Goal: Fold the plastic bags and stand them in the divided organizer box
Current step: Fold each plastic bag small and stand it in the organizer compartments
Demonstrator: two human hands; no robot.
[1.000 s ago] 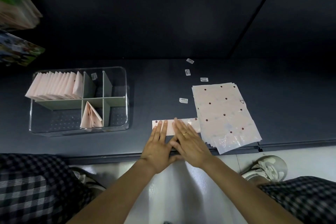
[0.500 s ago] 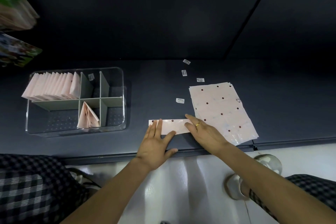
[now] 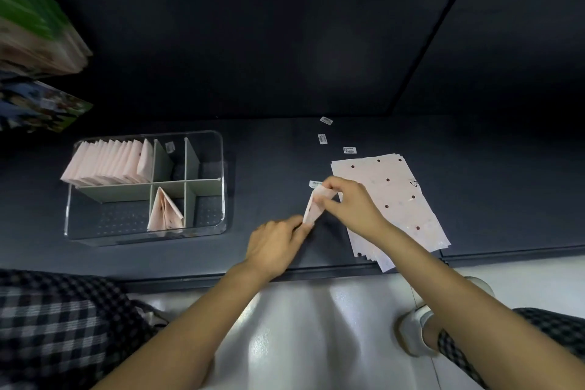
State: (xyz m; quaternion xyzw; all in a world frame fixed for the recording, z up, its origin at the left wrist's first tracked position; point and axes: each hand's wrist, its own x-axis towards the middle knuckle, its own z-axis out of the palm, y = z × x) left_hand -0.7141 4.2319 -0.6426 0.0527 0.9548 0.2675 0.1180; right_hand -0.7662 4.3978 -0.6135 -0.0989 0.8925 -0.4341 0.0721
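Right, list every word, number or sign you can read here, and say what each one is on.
No text can be read.
Small white printed labels on the dark grey shelf: too small.
White sticker in the clear divided organizer box: blurred.
Stack of flat pink dotted plastic bags: a black triangle sign, no legible wording.

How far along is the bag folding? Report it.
Done: a row of folded bags fills the box's back-left slot, and one more stands in the front middle. In hand: both hands folding a strip. Left: the flat stack.
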